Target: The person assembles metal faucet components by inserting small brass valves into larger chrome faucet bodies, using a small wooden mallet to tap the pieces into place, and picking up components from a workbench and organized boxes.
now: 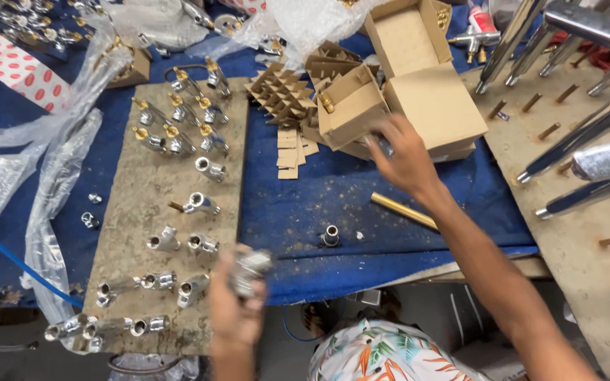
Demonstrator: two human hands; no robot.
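Low in the frame, left of centre: left hand (236,310) curling round a chrome valve body (250,271), fingers pressed about it, lifting it clear of the board for handling. Looking shiny, stubby and motion-blurred, finer detail not readable. Right of centre: right hand (405,156) reaching to the small cardboard box (351,106), seemingly pinching a little metal piece (384,147), though blurring too much for certainty. Lying in rows on the worn wooden board (135,212): chrome fittings (200,204), spaced apart, probably for easy picking. Beneath: blue cloth (298,204); a brass rod (402,210) resting on it.
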